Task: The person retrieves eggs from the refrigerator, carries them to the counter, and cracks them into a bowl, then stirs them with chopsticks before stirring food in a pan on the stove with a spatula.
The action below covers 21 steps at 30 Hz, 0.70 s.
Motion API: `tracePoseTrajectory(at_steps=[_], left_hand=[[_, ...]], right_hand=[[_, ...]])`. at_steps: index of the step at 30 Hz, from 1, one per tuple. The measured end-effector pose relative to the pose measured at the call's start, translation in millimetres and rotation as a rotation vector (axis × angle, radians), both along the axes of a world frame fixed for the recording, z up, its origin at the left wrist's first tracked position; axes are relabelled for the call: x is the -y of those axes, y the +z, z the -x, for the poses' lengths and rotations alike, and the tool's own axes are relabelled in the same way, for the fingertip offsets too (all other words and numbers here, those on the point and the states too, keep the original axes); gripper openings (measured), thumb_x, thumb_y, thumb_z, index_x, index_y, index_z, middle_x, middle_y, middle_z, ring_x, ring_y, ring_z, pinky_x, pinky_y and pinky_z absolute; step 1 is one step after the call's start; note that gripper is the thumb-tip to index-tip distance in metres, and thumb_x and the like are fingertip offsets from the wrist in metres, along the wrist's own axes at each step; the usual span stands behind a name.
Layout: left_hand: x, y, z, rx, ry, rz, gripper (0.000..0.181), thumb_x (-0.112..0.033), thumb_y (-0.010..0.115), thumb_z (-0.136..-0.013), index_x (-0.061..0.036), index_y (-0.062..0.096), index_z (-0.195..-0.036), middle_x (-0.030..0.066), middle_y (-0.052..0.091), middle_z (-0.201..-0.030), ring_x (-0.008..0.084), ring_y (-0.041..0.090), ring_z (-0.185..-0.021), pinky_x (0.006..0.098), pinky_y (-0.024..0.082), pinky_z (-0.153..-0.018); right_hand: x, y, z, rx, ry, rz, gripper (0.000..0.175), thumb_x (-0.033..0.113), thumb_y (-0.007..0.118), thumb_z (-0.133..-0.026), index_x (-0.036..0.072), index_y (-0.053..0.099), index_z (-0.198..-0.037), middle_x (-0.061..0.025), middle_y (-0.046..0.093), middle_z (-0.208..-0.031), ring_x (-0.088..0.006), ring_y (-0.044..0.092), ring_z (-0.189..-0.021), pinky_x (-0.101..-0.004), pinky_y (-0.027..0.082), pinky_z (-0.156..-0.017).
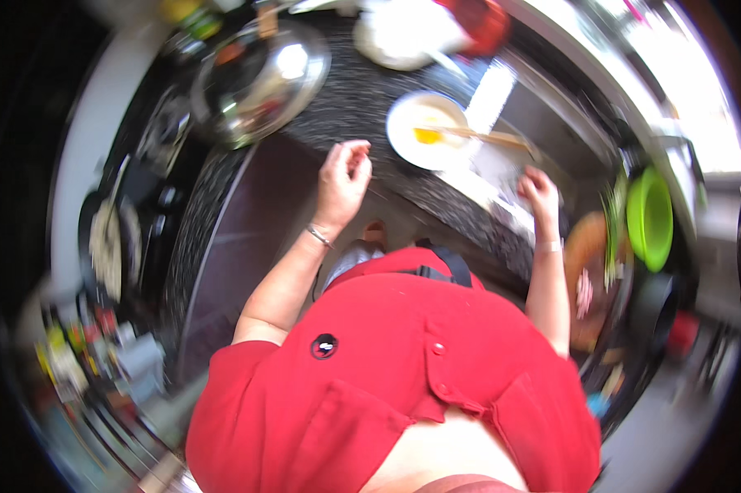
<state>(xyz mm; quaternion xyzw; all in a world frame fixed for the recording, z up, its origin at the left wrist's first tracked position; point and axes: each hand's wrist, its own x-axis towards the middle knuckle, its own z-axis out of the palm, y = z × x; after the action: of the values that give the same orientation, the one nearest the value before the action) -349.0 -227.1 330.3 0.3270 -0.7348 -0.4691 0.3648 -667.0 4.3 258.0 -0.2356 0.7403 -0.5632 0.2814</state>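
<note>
My left hand (344, 180) is raised over the floor before the counter, fingers loosely curled, with nothing seen in it. To its right, a white bowl (401, 138) with egg yolk (427, 135) stands on the dark speckled counter. Wooden chopsticks (500, 137) rest across the bowl and reach out over the sink side. My right hand (538, 188) is near the sink's front edge, fingers bent; blur leaves unclear whether it holds anything.
A pan with a glass lid (312, 80) stands at the upper left. A stove with a wok (87, 240) lies left. At right are a round wooden chopping board (586, 246) with cut meat (584, 294) and green stalks (612, 234), and a green basin (650, 219).
</note>
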Motion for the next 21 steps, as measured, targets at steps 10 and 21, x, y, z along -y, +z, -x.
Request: tracePoseTrajectory(at_steps=[10, 21], left_hand=[[-131.3, -22.8, -176.4, 0.348, 0.714, -0.035, 0.046, 0.013, 0.042, -0.067, -0.0049, 0.048, -0.109, 0.0124, 0.051, -0.102, 0.0209, 0.058, -0.086, 0.0262, 0.048, -0.064], [-195.0, -11.5, -236.6, 0.357, 0.943, -0.135, 0.047, 0.016, 0.038, -0.069, -0.004, 0.048, -0.11, 0.0119, 0.052, -0.099, 0.0171, 0.06, -0.08, 0.0253, 0.048, -0.067]], right_hand=[[17.7, 30.6, -122.1, 0.214, 0.474, -0.194, 0.026, 0.022, 0.063, -0.081, 0.011, 0.046, -0.065, 0.005, 0.039, -0.057, -0.0048, 0.036, -0.048, -0.0205, 0.031, -0.041], [123.9, 47.9, -273.4, -0.168, 1.231, -0.082, 0.022, 0.019, 0.056, -0.086, 0.001, 0.053, -0.073, -0.001, 0.047, -0.056, -0.006, 0.047, -0.049, -0.0226, 0.041, -0.044]])
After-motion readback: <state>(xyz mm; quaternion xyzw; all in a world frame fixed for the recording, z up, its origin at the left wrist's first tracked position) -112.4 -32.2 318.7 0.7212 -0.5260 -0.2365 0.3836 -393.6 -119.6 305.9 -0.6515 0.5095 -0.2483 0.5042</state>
